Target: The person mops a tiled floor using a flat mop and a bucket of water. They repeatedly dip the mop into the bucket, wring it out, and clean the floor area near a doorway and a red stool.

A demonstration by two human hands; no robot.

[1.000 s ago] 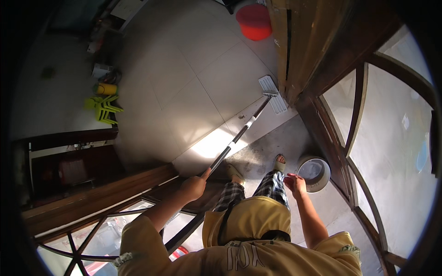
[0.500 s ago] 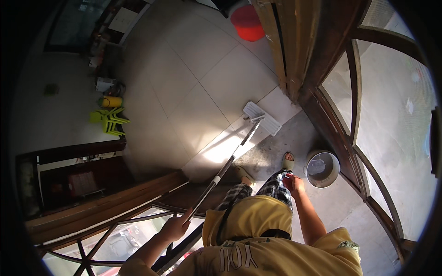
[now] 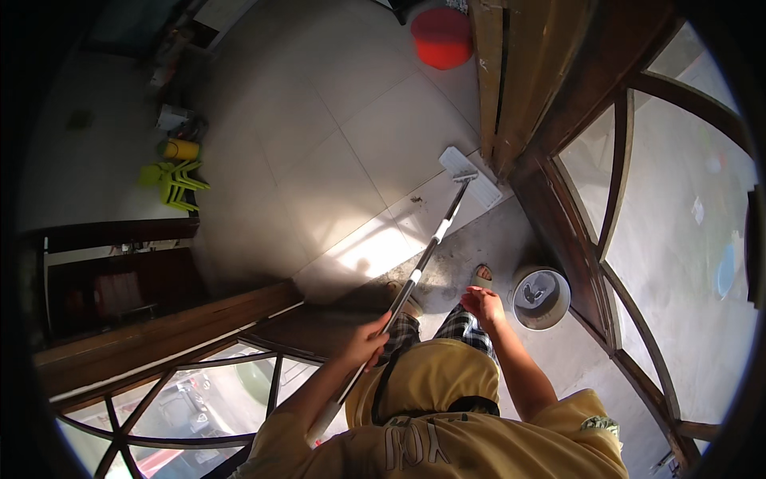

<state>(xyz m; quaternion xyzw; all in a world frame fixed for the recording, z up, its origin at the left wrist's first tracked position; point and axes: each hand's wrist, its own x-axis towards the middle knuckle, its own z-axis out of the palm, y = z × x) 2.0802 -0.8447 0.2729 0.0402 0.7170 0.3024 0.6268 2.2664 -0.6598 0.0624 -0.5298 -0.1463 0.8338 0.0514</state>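
Mop (image 3: 428, 254) slanted in my left hand (image 3: 365, 343)
Fingers clamp it, likely keeping the head (image 3: 483, 190) flat; right hand (image 3: 483, 306) looks empty, fingers loosely apart.

A home is suggested, seen at a doorway. A wide room is floored with pale tiles (image 3: 343, 76), and its entrance is edged by brown wooden posts (image 3: 550, 64) and by framed panes (image 3: 678, 199). Lime chairs (image 3: 177, 182) are seen across the room, near a yellow container (image 3: 180, 149). A household character is also lent by a flat mop (image 3: 483, 191), a round bucket (image 3: 542, 325) and the open sandals (image 3: 482, 276) being worn. Whether the room is also used for trade cannot be told.
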